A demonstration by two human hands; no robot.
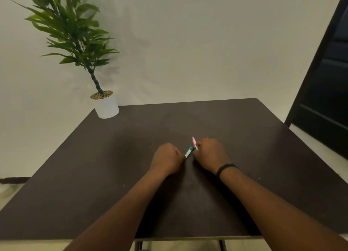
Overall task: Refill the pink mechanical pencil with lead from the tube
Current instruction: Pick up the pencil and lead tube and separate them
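Both hands meet over the middle of the dark table (113,175). My left hand (166,159) is closed around a small lead tube (188,152) with a white label and a teal end that sticks out to the right. My right hand (211,156) is closed on the pink mechanical pencil (194,143), of which only a short pink end shows above the fingers. The tube's teal end lies right against the pencil. Whether a lead is passing between them is too small to see.
A white pot (106,106) with a leafy green plant stands on the table's far left corner. A pale wall lies behind, and a dark door (327,81) is at the right. A black band (225,168) circles my right wrist.
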